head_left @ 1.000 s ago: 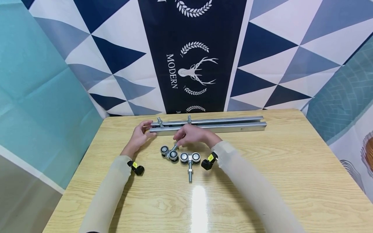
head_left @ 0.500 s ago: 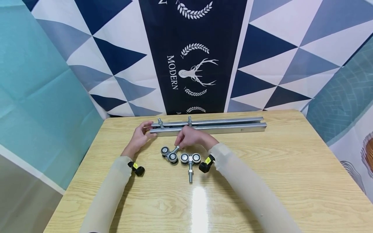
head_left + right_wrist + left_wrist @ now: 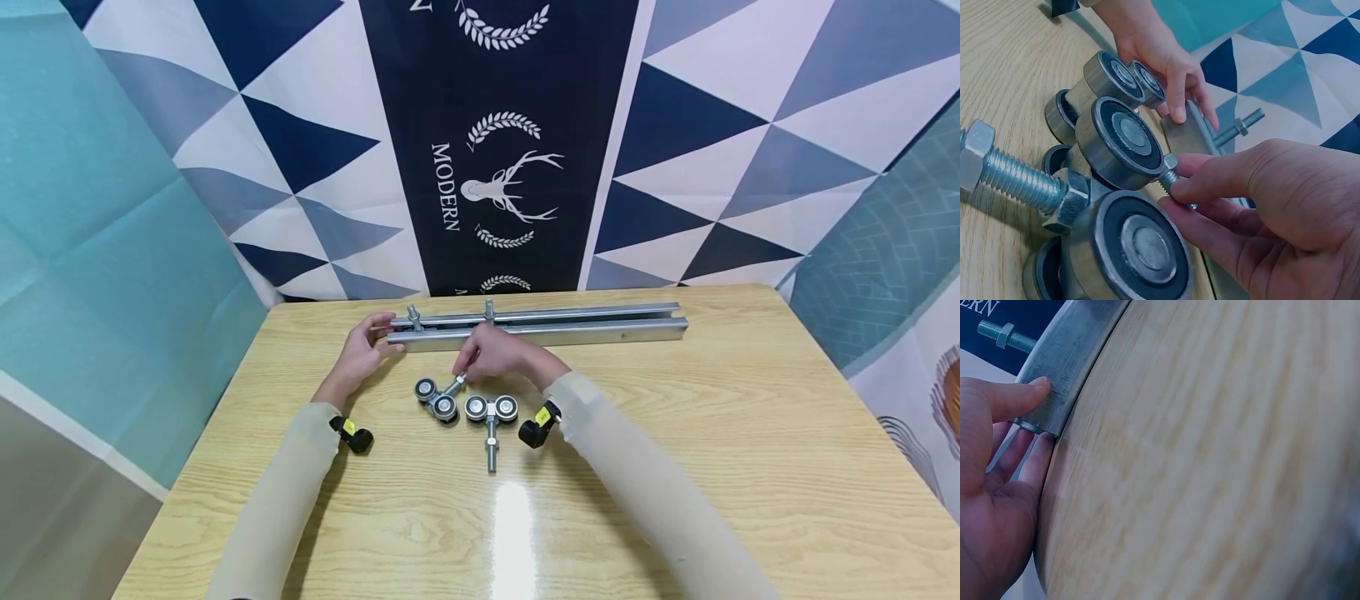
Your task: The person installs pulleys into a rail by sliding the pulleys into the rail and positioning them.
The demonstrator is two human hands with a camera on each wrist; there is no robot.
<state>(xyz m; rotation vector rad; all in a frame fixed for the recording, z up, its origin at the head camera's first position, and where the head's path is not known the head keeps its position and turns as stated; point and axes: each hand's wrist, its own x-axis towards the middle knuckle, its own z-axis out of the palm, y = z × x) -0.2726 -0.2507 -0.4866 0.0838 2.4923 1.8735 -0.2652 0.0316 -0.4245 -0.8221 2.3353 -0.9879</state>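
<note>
My left hand [image 3: 357, 353] grips the left end of a steel channel rail [image 3: 585, 334], thumb on its front face and fingers around the cut end, as the left wrist view shows. My right hand [image 3: 497, 348] pinches the bolt [image 3: 1169, 178] of a roller trolley [image 3: 445, 407] between thumb and fingertips. That trolley lies tilted in front of the rail, its bolt pointing up and right. A second roller trolley [image 3: 491, 408] lies just right of it, bolt toward me; in the right wrist view its wheels [image 3: 1150, 250] partly cover the held one.
Two upright bolts, a left one [image 3: 414, 317] and a right one [image 3: 489, 310], stick up from the rail's slot. The wooden table [image 3: 637, 467] ends at a patterned cloth [image 3: 300, 167] behind the rail. Wrist cameras [image 3: 352, 435] sit on both sleeves.
The right fingers have drawn toward the end of the trolley's bolt, so more of it shows. The held trolley has barely shifted. The left hand and the rail stay as they were.
</note>
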